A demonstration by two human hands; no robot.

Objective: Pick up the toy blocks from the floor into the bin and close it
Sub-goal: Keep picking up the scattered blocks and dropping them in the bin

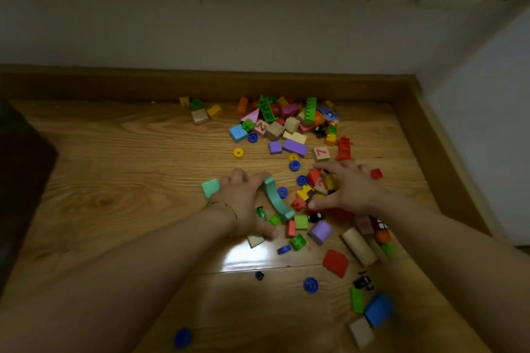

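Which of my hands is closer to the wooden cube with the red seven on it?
Right. The right hand lies just this side of the number cube, fingertips almost at it; the left hand is farther off to the left, against the teal arch.

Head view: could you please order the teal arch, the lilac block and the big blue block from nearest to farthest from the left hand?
1. Teal arch, touching the left hand, on its right.
2. Lilac block, lower right of the hand.
3. Big blue block, far lower right.
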